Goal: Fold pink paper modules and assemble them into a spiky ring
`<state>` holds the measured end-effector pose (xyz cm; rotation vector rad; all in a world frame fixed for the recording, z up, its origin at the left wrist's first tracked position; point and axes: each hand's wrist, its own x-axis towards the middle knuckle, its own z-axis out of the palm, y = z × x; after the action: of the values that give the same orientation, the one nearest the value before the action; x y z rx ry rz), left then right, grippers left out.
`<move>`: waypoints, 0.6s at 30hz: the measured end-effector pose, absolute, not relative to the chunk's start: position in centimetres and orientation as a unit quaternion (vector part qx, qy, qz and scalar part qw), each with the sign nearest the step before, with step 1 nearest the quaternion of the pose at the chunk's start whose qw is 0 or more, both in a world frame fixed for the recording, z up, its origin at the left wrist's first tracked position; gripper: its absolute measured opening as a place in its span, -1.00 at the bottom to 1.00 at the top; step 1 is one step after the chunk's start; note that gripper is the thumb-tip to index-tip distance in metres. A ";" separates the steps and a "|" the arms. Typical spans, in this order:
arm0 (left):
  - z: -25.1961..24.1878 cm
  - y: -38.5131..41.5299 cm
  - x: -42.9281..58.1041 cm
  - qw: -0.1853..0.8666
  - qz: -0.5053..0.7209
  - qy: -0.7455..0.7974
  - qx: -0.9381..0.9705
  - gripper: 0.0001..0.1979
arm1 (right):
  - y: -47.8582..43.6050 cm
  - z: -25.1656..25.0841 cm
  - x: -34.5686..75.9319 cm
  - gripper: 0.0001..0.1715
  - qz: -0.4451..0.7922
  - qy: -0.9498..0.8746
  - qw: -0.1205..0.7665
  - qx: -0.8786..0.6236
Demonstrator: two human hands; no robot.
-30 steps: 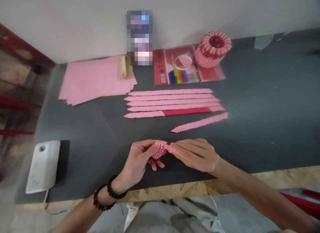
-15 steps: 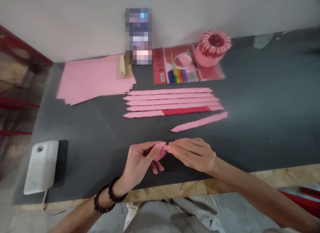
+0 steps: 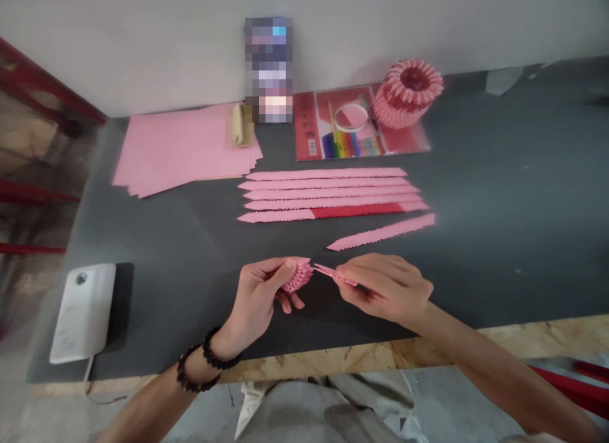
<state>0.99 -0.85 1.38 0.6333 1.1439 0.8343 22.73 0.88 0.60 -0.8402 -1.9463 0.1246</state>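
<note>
- Left hand: partly closed; thumb pressed on a pink folded-paper block, lower fingers loosely spread beneath.
- Right hand: nearly closed, pinching a slim pink folded piece; its tip points toward the block, seemingly just short of contact.
- Step in hand, as judged: bringing piece and block together or apart; direction cannot be told.
- Next move, as judged: calls for a steady left hold and fine tip alignment; thin folds may crease under pressure.
- Block: tightly layered, ridged, scale-like texture.
- Just beyond the right hand: a lone strip, flat, serrated, pointed at its left end.
- Farther ahead of both hands: matching strips, parallel; the nearest has a red middle section.
- Ahead and left of the left hand: smooth pink sheets, loosely stacked.
- Far beyond the right hand: a round pink-and-red vessel, ribbed, with a petalled rim.
</note>
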 end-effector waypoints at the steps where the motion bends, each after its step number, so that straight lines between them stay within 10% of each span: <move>1: 1.4 -0.7 1.0 0.717 0.375 0.515 0.282 -0.69 | 0.9 0.7 22.8 -0.76 0.103 -0.772 0.498 -0.381; 7: 1.4 -1.0 1.4 0.739 0.365 0.506 0.254 -0.67 | 0.9 0.4 23.1 -0.78 0.390 -0.666 0.458 -0.441; 18: 1.6 -1.4 1.8 0.775 0.341 0.492 0.204 -0.60 | 0.1 0.5 22.1 -0.80 0.200 -0.747 0.498 -0.391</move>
<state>1.85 -1.40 1.60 0.4409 1.0647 0.7388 22.06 0.13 0.46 -0.9469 -1.8091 0.4835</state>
